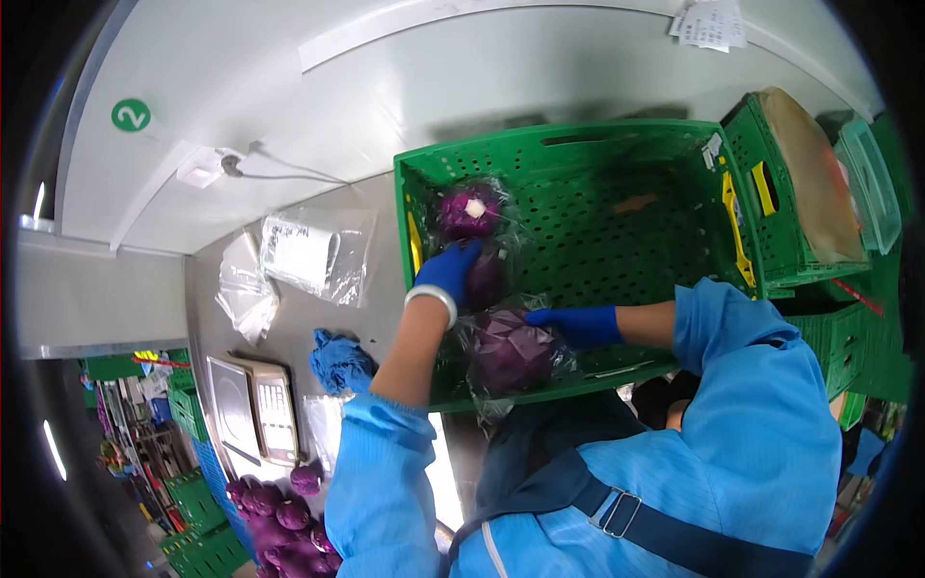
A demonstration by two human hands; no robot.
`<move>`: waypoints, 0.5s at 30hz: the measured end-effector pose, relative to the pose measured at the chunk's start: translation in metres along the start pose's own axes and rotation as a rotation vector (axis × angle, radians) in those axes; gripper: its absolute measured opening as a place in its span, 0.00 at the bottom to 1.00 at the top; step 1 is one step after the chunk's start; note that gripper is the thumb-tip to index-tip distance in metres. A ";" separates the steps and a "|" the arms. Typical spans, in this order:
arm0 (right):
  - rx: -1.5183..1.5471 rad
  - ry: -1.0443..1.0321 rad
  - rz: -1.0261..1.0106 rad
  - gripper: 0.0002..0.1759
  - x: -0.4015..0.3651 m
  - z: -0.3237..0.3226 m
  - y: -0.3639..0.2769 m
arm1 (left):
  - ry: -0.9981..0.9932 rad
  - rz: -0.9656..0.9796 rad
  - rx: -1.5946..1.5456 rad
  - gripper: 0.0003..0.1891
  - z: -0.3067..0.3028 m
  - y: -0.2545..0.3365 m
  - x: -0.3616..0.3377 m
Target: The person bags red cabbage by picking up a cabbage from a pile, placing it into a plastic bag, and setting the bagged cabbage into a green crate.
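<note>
3 round, film-wrapped purple cabbages (pixel 488 277) at the green plastic crate's (pixel 540 157) left edge; open floor (pixel 626 255) rightward.
Blue-gloved left hand (pixel 447 272) touches the middle one, right hand (pixel 581 328) the nearest; cannot tell whether either grips.

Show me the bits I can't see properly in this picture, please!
All in the head view:
- Part of the middle wrapped cabbage: hidden behind the left hand and its fingers.
- The rest of the loose purple cabbages: cut off by the bottom edge.
- Words on the paper slips up on the wall: too small to read.
</note>
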State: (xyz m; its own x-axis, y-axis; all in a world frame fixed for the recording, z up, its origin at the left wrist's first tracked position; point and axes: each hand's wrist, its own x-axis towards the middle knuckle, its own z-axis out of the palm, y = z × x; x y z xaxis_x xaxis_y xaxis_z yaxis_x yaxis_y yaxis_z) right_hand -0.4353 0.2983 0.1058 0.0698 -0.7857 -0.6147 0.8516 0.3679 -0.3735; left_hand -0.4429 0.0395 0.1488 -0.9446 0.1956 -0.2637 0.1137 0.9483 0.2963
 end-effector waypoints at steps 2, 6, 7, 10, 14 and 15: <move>-0.024 0.164 0.090 0.32 -0.002 0.029 -0.009 | -0.012 0.033 -0.016 0.32 -0.003 -0.002 0.005; -0.170 0.202 -0.075 0.28 0.050 0.036 0.020 | -0.142 -0.209 -0.300 0.23 -0.035 0.030 0.003; -0.347 0.201 -0.151 0.29 0.065 0.020 0.023 | -0.115 -0.169 -0.127 0.19 -0.032 0.039 -0.006; -0.599 0.200 -0.145 0.23 0.064 -0.004 0.012 | 0.514 -0.011 -0.062 0.24 -0.026 0.059 -0.076; -1.094 0.368 -0.142 0.12 0.003 0.010 -0.034 | 1.149 -0.148 -0.383 0.18 -0.004 0.042 -0.231; -1.207 0.411 -0.267 0.09 -0.006 0.016 -0.041 | 1.273 -0.623 -0.598 0.16 0.039 0.039 -0.268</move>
State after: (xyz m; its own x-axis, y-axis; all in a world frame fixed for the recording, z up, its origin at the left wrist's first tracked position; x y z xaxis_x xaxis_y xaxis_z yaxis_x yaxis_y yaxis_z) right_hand -0.4625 0.2798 0.1360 -0.3742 -0.7738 -0.5111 -0.2021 0.6060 -0.7694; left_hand -0.1732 0.0343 0.1953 -0.4582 -0.8125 0.3605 -0.2289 0.4997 0.8354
